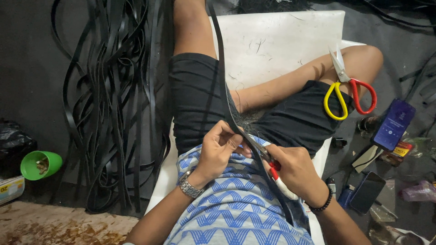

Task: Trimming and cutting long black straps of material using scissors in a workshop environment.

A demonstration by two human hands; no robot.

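Black strap [225, 86] runs down the lap across the white seat [272, 41]. Left hand [217, 152] pinches the strap's edge; right hand [293, 169], just right of the strap, is closed around a small red-and-white cutter [275, 174]. Scissors [347, 88] lie well right of the strap on the thigh.
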